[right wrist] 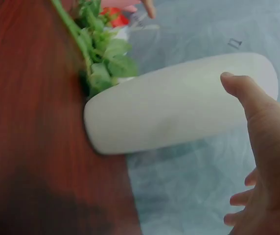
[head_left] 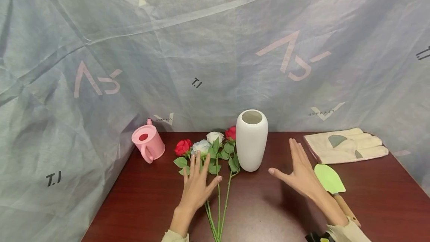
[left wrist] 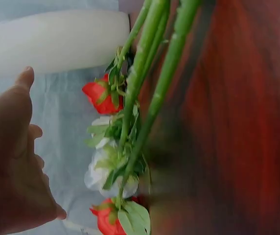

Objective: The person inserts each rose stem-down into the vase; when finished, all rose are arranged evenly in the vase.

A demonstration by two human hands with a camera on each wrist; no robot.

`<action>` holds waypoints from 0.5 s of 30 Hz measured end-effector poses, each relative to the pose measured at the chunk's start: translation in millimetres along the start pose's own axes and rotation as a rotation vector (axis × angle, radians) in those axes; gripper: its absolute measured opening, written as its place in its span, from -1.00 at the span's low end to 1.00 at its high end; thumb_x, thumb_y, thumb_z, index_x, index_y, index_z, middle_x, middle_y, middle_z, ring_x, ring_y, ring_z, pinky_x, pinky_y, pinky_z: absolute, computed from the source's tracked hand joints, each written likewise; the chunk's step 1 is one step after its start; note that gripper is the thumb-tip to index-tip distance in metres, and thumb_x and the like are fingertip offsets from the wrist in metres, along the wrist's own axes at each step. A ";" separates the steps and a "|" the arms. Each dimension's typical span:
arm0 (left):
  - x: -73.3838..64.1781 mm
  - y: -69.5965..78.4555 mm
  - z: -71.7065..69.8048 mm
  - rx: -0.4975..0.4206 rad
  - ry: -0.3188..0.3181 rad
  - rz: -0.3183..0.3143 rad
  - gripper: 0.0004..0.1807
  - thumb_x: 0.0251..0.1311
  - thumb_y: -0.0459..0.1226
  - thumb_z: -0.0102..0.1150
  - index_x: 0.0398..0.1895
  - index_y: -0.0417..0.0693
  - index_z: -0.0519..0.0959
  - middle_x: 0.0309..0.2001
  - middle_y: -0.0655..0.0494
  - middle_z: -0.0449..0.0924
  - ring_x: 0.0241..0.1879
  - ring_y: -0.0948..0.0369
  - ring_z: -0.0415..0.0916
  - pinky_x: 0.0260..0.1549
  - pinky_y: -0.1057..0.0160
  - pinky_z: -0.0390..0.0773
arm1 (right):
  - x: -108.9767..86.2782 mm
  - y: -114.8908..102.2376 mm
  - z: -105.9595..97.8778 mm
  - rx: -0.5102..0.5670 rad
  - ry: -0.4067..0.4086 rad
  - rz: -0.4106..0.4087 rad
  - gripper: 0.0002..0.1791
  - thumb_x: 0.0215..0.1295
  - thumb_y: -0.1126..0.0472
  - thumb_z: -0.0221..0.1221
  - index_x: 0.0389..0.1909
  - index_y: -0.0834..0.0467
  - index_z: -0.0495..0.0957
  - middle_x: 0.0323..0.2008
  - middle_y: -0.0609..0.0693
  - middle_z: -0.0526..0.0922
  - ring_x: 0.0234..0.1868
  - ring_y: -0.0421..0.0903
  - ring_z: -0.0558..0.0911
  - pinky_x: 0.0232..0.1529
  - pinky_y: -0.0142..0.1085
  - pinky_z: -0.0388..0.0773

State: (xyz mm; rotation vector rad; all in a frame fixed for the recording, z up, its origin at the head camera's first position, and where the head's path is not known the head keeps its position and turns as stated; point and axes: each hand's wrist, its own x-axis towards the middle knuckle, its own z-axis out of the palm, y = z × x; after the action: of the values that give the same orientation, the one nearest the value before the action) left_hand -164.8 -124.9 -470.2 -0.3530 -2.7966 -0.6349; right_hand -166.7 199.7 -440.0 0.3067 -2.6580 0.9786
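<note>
In the head view my left hand [head_left: 196, 189] hovers over the flower stems [head_left: 218, 204], fingers spread and holding nothing. Beyond its fingertips lie a red rose [head_left: 183, 147], a pale blue-white rose [head_left: 201, 147], a white rose [head_left: 215, 137] and another red rose [head_left: 230, 133], with green leaves. A tall white vase [head_left: 252, 141] stands upright just right of the blooms, its round mouth facing up. My right hand [head_left: 300, 174] is held to the right of the vase, thumb apart from straight fingers. The right wrist view shows the thumb overlapping the vase [right wrist: 179, 105].
A pink watering can [head_left: 149, 143] stands at the back left of the dark red-brown table [head_left: 134, 204]. At the right lie a cream glove [head_left: 349, 145] and a small trowel with a light green blade [head_left: 329, 178]. A grey sheet [head_left: 201, 47] hangs behind the table.
</note>
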 end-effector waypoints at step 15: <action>-43.6 -21.3 -0.5 -0.310 0.197 -0.365 -0.35 0.21 -0.12 0.18 0.30 -0.20 0.26 0.23 -0.25 0.22 0.17 -0.17 0.21 0.02 -0.18 0.30 | 40.8 -50.1 1.4 0.248 0.028 0.032 0.21 -0.01 -0.13 0.36 0.47 0.03 -0.28 0.43 0.10 -0.06 0.39 0.10 0.03 0.20 0.19 0.09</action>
State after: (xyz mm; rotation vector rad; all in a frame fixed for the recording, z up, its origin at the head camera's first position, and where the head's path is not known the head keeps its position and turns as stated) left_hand -129.9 -151.5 -490.9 0.1656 -2.5879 -1.1225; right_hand -190.4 157.4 -397.2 0.3018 -2.5249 1.3157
